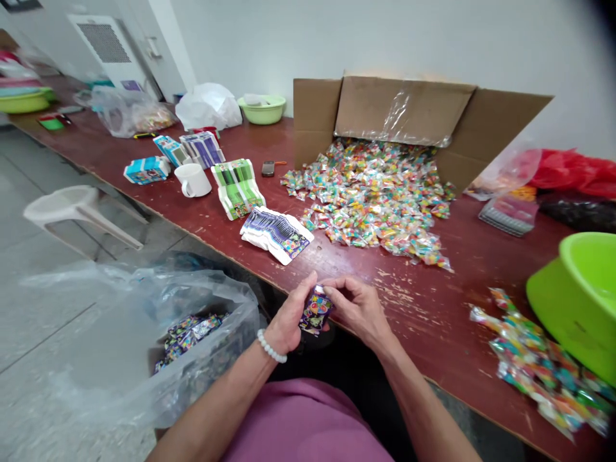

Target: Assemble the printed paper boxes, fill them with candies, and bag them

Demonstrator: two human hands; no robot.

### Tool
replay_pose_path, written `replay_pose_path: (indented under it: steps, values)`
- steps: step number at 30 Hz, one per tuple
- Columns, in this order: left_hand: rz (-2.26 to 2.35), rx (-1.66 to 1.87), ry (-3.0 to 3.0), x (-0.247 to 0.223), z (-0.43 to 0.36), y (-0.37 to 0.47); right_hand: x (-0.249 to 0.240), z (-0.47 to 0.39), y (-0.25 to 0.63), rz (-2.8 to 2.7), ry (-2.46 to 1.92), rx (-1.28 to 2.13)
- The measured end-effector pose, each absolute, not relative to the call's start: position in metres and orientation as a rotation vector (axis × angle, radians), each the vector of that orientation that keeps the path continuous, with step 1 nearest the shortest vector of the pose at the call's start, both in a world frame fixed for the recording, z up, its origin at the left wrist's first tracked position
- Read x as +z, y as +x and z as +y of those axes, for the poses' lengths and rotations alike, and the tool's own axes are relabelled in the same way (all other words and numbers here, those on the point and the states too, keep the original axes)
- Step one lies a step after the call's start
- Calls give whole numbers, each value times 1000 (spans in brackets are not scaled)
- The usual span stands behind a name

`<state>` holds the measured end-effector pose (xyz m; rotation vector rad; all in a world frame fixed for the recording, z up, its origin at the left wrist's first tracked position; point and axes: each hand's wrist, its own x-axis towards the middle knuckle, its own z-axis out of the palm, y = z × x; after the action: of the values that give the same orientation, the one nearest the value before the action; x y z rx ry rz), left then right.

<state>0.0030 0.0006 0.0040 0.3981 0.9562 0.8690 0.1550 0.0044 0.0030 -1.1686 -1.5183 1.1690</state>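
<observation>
My left hand [287, 321], with a beaded bracelet [272, 346] at its wrist, is closed around a small dark purple printed candy box [316, 312]. The fingers of my right hand [359, 309] pinch the box's white top edge. Both hands are at the table's front edge. Just beyond them lies a fanned stack of flat purple cartons [276, 232]. A large heap of wrapped candies [375, 199] spills out of an open cardboard box [404, 109] toward me. What is inside the small box cannot be seen.
A plastic-lined carton of filled purple boxes [190, 337] stands at lower left. On the red table [409, 292] are green cartons [238, 187], a white mug [192, 179], a phone-like device [268, 169] and a green basin [577, 295] beside more candies [534, 359]. A white stool [79, 205] stands left.
</observation>
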Motion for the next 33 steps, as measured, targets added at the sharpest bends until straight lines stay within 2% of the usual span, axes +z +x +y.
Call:
replay_pose_path:
  steps: [5,11,15,18,21,24,27,29,33]
  values:
    - [843,822,224,0,6,0,-3,-5,149,-1716,-1043,953]
    - [951,1032,291,7,6,-13,-26,-14,130,-1917,-1010,847]
    - [1437,1297,693,10,0,-78,-42,-8,138,-1852,-1188,816]
    - [1805,1344,899,9,-12,-139,-56,3,155,-1745,-1331,770]
    - [1928,1284,1033,5,-14,-165,-69,11,167,-1670,-1452,678]
    - [1970,1151,1330,-1,3,-141,-74,14,168,-1658,-1539,588]
    - [2190,749,1916,-9,40,-93,-74,12,167,-1671,-1523,568]
    - [2362,470,2094,-15,66,-68,-73,11,167,-1664,-1493,581]
    - [2396,341,2172,-24,95,-54,-75,11,170,-1645,-1446,602]
